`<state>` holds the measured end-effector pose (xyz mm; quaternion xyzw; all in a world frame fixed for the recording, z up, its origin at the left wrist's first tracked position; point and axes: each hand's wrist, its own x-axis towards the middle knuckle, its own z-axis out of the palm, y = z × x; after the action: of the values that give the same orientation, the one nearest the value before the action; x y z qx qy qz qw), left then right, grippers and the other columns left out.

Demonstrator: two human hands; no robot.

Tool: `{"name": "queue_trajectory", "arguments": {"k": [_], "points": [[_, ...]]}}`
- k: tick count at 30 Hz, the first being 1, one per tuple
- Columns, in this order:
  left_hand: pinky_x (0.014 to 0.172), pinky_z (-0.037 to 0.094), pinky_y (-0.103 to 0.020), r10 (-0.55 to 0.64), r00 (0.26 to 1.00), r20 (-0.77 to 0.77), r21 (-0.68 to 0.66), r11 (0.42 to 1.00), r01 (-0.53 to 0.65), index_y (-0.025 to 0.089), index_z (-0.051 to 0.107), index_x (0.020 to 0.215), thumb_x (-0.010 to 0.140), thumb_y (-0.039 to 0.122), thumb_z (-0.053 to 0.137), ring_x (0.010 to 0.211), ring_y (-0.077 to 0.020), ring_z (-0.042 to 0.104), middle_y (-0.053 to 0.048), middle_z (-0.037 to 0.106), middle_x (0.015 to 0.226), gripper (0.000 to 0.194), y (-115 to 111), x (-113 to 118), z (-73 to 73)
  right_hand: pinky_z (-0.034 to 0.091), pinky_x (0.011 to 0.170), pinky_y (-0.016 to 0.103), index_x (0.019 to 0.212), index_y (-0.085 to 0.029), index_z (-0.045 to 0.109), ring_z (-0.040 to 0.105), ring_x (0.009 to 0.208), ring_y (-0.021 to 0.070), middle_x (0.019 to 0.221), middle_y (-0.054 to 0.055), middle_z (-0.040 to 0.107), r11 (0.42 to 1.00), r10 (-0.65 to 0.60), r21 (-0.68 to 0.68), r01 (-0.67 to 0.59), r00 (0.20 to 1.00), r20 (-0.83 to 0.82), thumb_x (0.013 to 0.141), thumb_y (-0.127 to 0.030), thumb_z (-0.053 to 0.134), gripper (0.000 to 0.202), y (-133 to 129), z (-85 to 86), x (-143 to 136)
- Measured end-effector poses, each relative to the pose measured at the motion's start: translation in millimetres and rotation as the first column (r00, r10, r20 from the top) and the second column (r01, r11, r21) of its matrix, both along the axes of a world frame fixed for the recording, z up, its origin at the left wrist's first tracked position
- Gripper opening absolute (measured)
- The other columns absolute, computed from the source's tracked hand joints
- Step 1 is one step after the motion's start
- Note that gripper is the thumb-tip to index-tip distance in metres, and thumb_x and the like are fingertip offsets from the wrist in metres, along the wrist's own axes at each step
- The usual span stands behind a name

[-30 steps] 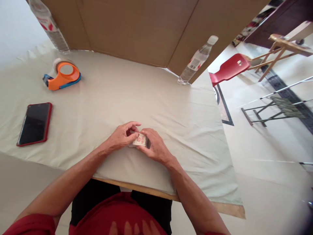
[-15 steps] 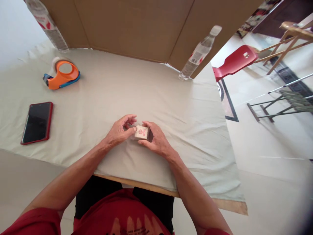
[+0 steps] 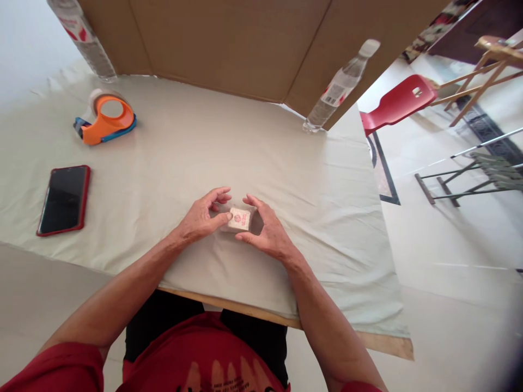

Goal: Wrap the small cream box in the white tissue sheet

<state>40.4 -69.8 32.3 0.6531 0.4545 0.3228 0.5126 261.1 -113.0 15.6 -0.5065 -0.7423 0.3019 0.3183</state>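
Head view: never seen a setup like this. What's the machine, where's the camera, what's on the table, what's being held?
There's no machine: these are bare hands of a person in a red shirt. The camera is worn on their head, looking forward and down.

On the pale cloth are a phone, an orange tape dispenser, and a left bottle and right bottle beside the cardboard.

Between the hands is a small block with red print. The left hand has its thumb at the block's edge; I can't tell whether it grips. The right hand curves open around the other side.
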Motion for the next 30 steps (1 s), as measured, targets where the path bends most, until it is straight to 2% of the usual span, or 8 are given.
{"name": "queue_trajectory", "arguments": {"k": [3,9,13,16,18,23,27,30], "points": [[0.092,0.050,-0.040,-0.056,0.998,-0.041,-0.003,0.998,0.056,0.017,0.048,0.144,0.078,0.041,0.070,0.103,-0.0230,0.061,-0.014,0.065,0.129,0.073,-1,2,-2.8,0.043,0.110,0.054,0.152,-0.029,0.036,0.058,0.129,0.0320,0.140,0.012,0.062,0.999,-0.003,0.047,0.003,1.000,-0.001,0.081,-0.047,0.078,0.085,0,-1.5,-4],[0.074,0.049,-0.030,-0.159,0.987,0.017,-0.028,0.987,0.160,0.016,0.045,0.144,0.082,0.039,0.066,0.082,-0.0154,0.058,-0.009,0.064,0.112,0.068,1,5,-6.6,0.048,0.102,0.050,0.133,-0.026,0.055,0.064,0.115,0.0306,0.124,0.011,0.070,0.991,0.005,0.130,-0.011,0.999,0.049,0.086,-0.040,0.070,0.051,4,-2.9,-11],[0.081,0.050,-0.034,-0.106,0.994,-0.001,0.003,0.994,0.106,0.017,0.048,0.143,0.078,0.041,0.069,0.088,-0.0180,0.060,-0.011,0.064,0.117,0.072,1,3,-7.3,0.045,0.108,0.053,0.143,-0.027,0.047,0.061,0.123,0.0319,0.132,0.012,0.066,0.995,0.014,0.097,-0.018,0.999,0.045,0.085,-0.045,0.072,0.066,4,0.6,-7],[0.097,0.047,-0.040,-0.028,0.999,0.023,0.063,0.998,0.027,0.017,0.048,0.144,0.076,0.042,0.069,0.110,-0.0250,0.060,-0.014,0.062,0.128,0.075,3,-1,-8.9,0.036,0.117,0.056,0.152,-0.030,0.037,0.044,0.144,0.0345,0.155,0.013,0.048,0.997,0.026,0.075,-0.028,0.999,0.021,0.079,-0.057,0.076,0.087,3,5.6,0],[0.102,0.044,-0.043,0.010,0.999,0.048,0.095,0.995,-0.015,0.018,0.047,0.146,0.077,0.041,0.067,0.119,-0.0275,0.057,-0.014,0.062,0.132,0.075,5,-4,-9.8,0.031,0.121,0.057,0.156,-0.031,0.032,0.035,0.151,0.0345,0.162,0.013,0.038,0.998,0.024,0.061,-0.024,1.000,0.006,0.078,-0.061,0.076,0.095,3,8.1,4],[0.107,0.043,-0.049,0.022,1.000,-0.010,0.102,0.995,-0.021,0.019,0.045,0.148,0.077,0.039,0.067,0.122,-0.0304,0.057,-0.014,0.063,0.135,0.077,6,-7,-6.8,0.034,0.118,0.058,0.157,-0.031,0.029,0.040,0.146,0.0366,0.160,0.014,0.041,0.999,0.047,0.004,-0.047,0.998,0.042,0.076,-0.061,0.078,0.100,4,3.1,2],[0.111,0.042,-0.050,-0.008,0.999,-0.032,0.113,0.994,0.012,0.018,0.043,0.149,0.078,0.040,0.068,0.129,-0.0320,0.055,-0.016,0.060,0.139,0.078,3,-6,-2.9,0.043,0.108,0.056,0.152,-0.028,0.037,0.058,0.127,0.0336,0.136,0.012,0.063,0.988,0.012,0.154,-0.026,0.996,0.092,0.086,-0.041,0.070,0.075,2,-2.6,-7],[0.110,0.042,-0.049,-0.062,0.997,0.045,0.083,0.995,0.058,0.019,0.040,0.152,0.078,0.046,0.073,0.126,-0.0319,0.057,-0.017,0.061,0.137,0.085,3,-5,-2.0,0.043,0.106,0.056,0.146,-0.028,0.042,0.061,0.122,0.0332,0.126,0.012,0.068,0.942,-0.068,0.335,0.025,0.991,0.118,0.088,-0.029,0.064,0.062,0,0.2,-15]]}}
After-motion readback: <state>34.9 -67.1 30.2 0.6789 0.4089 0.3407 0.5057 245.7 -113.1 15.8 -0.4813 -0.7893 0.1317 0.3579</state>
